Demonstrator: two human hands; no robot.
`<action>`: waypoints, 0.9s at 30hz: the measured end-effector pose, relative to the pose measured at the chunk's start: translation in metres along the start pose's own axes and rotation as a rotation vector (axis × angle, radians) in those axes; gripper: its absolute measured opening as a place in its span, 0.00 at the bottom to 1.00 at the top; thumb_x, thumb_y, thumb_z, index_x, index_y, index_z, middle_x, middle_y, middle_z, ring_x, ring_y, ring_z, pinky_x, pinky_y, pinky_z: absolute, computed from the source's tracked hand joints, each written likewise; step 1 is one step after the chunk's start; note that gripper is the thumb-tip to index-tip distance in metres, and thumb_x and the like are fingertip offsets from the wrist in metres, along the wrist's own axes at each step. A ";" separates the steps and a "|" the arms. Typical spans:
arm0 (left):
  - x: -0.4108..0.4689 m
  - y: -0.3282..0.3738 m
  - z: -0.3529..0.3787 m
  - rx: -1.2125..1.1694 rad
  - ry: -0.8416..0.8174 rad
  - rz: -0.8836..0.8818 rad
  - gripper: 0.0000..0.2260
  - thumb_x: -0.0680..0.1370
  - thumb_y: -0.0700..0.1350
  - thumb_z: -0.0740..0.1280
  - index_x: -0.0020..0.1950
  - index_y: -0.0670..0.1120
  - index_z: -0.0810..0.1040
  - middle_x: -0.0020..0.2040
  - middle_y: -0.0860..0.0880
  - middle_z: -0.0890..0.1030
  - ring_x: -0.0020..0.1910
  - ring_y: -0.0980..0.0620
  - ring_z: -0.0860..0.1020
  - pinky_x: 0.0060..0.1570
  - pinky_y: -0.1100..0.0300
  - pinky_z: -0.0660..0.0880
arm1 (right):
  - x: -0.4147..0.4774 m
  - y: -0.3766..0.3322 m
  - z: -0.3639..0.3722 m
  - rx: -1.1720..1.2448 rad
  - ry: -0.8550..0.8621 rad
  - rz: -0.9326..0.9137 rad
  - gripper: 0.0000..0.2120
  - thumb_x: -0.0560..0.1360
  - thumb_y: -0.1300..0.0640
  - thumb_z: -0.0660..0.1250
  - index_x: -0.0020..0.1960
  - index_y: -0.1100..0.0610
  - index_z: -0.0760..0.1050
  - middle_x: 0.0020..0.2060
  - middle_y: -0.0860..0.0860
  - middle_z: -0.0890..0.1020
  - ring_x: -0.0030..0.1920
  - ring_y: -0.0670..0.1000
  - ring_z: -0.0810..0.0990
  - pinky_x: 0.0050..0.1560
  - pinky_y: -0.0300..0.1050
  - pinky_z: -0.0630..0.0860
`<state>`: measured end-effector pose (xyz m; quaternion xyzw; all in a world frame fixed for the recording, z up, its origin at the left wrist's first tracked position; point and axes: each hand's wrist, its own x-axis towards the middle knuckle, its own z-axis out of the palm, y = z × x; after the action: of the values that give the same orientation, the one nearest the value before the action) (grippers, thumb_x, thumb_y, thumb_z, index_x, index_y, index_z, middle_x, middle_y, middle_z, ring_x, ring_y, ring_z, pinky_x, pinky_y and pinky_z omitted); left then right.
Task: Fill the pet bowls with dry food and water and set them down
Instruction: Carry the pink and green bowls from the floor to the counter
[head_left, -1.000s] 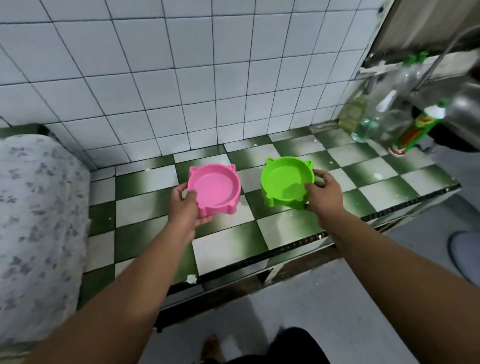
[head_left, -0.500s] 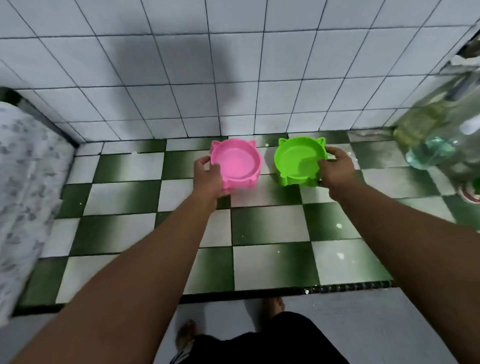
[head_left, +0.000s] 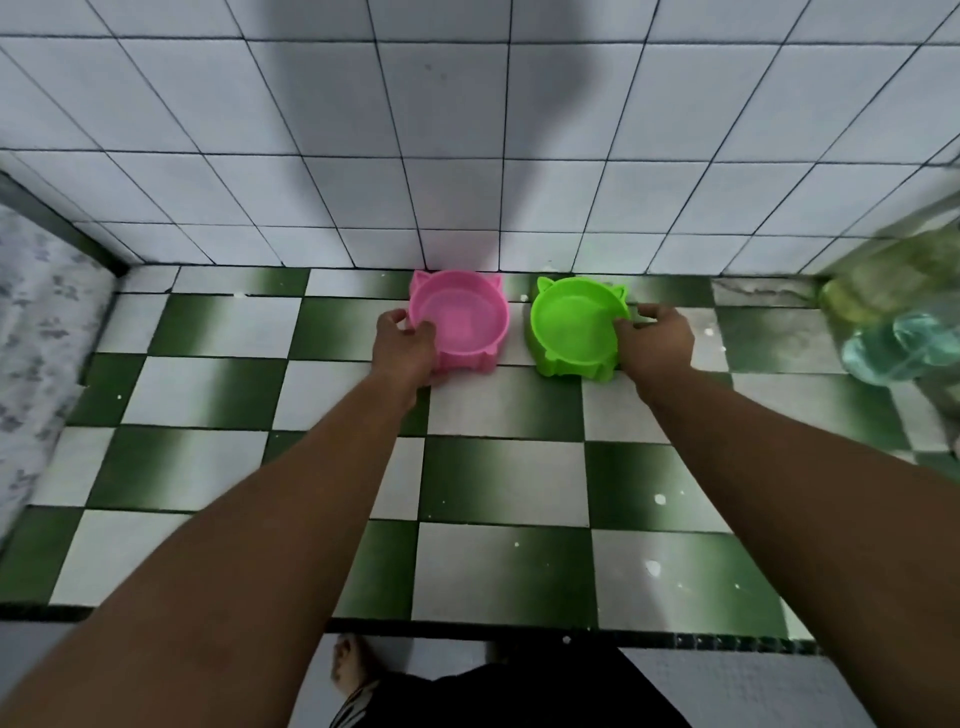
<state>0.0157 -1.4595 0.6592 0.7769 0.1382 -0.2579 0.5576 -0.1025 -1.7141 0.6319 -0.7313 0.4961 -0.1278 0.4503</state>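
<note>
Change: a second ago both bowls were held well out from the white-tiled wall (head_left: 467, 156), over the middle of the green-and-white checkered ledge (head_left: 498, 483). Now they are close against the foot of that wall.
Pink bowl (head_left: 460, 317): its eared far rim almost meets the wall. It appears to rest on the ledge, and the inside looks empty.
Green bowl (head_left: 574, 322): it is equally close to the wall, further right along it, with a narrow gap between it and the pink one. It also looks empty.
Left hand (head_left: 402, 345): it grips the pink bowl on the side away from the wall, at the left. The thumb is hooked over the rim and the fingers curl round the outer skirt.
Right hand (head_left: 657, 343): it grips the green bowl's right rim, thumb on top and fingers curled behind the edge.
Meaning for the task: the bowls look parked in a working spot rather than served, since no dry food or water shows in either. Filling is still to do.
Next move, as a judgement: let go of both and fetch food and water.
Bottles (head_left: 893, 332): they are blurred, further right along the wall, and may hold water, though I cannot tell.
Cloth (head_left: 36, 338): it is patterned and lies at the wall's far left end.
</note>
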 end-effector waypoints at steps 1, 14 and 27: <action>0.000 -0.001 0.000 0.041 0.014 0.003 0.22 0.84 0.43 0.64 0.77 0.48 0.63 0.69 0.42 0.74 0.50 0.41 0.84 0.40 0.48 0.86 | 0.000 -0.001 0.000 -0.029 -0.010 -0.011 0.20 0.69 0.50 0.72 0.58 0.57 0.79 0.51 0.58 0.85 0.51 0.59 0.84 0.55 0.58 0.81; 0.012 0.000 0.004 0.237 0.065 0.033 0.21 0.81 0.32 0.61 0.75 0.40 0.70 0.56 0.45 0.77 0.44 0.43 0.84 0.43 0.47 0.85 | 0.036 0.013 0.005 -0.038 -0.053 0.019 0.05 0.64 0.56 0.69 0.38 0.47 0.77 0.41 0.53 0.85 0.43 0.58 0.85 0.45 0.59 0.84; -0.043 0.015 -0.020 0.645 0.078 0.400 0.30 0.77 0.50 0.71 0.77 0.50 0.66 0.70 0.41 0.70 0.68 0.41 0.72 0.64 0.44 0.74 | -0.061 -0.057 -0.006 -0.331 -0.298 -0.454 0.25 0.75 0.53 0.71 0.70 0.58 0.73 0.63 0.59 0.80 0.62 0.60 0.78 0.61 0.46 0.73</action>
<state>-0.0077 -1.4426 0.6997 0.9333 -0.0833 -0.1447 0.3180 -0.1005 -1.6604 0.6959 -0.8974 0.2628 -0.0338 0.3529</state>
